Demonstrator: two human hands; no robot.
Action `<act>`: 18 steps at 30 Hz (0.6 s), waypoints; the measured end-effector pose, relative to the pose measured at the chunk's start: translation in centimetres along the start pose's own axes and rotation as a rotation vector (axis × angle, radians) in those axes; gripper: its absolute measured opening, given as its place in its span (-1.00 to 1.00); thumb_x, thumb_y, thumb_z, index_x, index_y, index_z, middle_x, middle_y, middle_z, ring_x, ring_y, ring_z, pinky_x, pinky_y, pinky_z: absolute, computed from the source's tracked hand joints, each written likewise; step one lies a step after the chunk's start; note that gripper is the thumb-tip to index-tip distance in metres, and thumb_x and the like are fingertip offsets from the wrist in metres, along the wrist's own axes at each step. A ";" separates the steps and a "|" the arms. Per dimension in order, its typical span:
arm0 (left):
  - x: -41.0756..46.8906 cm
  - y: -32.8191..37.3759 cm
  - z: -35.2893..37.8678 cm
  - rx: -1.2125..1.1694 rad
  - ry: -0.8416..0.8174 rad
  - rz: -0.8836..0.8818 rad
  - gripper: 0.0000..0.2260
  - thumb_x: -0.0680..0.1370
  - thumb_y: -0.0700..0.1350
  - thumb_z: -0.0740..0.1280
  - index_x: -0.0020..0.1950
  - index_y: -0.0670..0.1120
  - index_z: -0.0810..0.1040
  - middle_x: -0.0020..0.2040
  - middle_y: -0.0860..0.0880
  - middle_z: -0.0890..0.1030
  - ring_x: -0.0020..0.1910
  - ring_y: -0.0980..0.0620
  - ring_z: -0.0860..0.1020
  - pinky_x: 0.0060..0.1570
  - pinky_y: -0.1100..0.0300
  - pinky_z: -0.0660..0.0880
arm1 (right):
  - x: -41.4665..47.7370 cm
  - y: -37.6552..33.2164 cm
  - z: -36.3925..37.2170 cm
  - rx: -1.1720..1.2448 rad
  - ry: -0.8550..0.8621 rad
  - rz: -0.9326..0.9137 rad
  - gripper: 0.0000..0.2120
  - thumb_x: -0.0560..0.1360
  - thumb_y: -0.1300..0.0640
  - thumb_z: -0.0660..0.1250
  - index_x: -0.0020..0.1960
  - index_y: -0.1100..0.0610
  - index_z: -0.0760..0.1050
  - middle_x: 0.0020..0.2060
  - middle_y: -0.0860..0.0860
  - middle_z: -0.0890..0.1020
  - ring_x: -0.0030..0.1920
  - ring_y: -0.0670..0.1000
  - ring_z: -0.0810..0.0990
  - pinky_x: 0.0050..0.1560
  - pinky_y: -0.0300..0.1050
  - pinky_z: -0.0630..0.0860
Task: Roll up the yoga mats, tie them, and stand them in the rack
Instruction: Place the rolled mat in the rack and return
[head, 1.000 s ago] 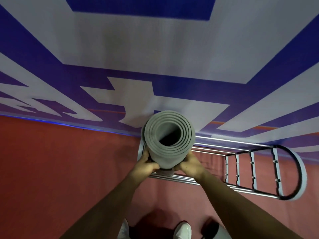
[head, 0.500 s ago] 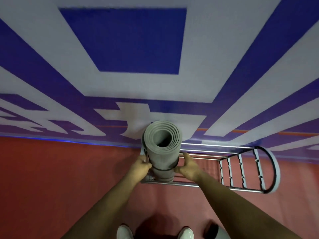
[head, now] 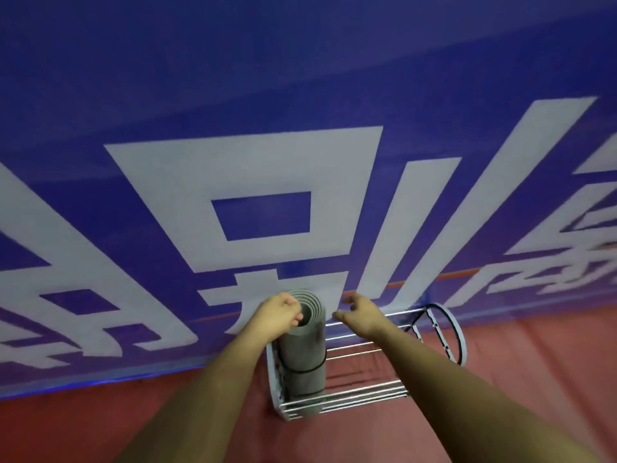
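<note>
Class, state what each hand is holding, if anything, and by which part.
The left hand grips the rolled mat by its top rim; the right hand is open beside it, holding nothing.

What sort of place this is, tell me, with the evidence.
Probably a gym or exercise studio: a rolled yoga mat stands in a metal rack on red flooring, against a blue wall banner with large white lettering.

Both bare forearms extend forward. Left hand [head: 277,317]: fingers curled, tips at the top rim of the rolled mat [head: 302,359]; grip possibly present, blur prevents confirmation. Right hand [head: 362,317]: fingers loosely spread, holding nothing, thumb toward the left fingers.
</note>
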State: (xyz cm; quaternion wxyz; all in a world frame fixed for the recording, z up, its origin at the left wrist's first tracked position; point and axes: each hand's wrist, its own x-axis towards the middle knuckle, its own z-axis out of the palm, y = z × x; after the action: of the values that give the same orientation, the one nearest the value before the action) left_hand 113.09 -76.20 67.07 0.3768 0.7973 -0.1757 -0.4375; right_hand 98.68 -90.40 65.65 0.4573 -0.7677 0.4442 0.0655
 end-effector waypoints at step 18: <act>-16.8 -10.4 3.1 0.420 -0.528 0.374 -0.83 0.30 0.02 0.23 -0.30 0.01 0.59 -0.23 -0.02 0.70 -0.22 -0.08 0.62 -0.03 -0.05 0.59 | -30.8 7.3 12.3 0.125 0.380 0.421 -0.68 0.52 -0.01 0.40 0.17 0.16 0.54 0.08 0.13 0.63 0.06 0.13 0.60 0.07 -0.06 0.52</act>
State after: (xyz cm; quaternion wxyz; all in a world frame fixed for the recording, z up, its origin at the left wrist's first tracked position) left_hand 100.66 -60.53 67.69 0.2202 0.6715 -0.4948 -0.5058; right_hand 78.61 -63.30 69.48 0.3886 -0.6273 0.6748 -0.0134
